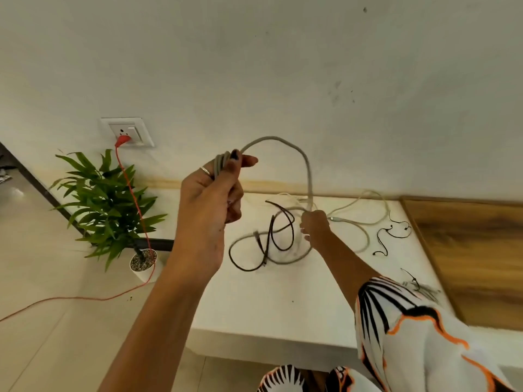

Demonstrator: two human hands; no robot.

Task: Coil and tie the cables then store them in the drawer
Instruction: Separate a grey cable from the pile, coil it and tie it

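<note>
The grey cable (307, 168) is best coiled if the loops clamped in the left hand (210, 193) are kept even while slack is fed by the right hand (314, 223), closed around it.

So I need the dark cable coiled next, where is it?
The dark cable lies in loose loops on the white table, centre of the head view, just left of the right hand and tangled with the grey cable.

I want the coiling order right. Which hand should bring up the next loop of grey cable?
Probably the right hand: it grips the grey cable low by the table, while the left hand holds the gathered loops.
</note>
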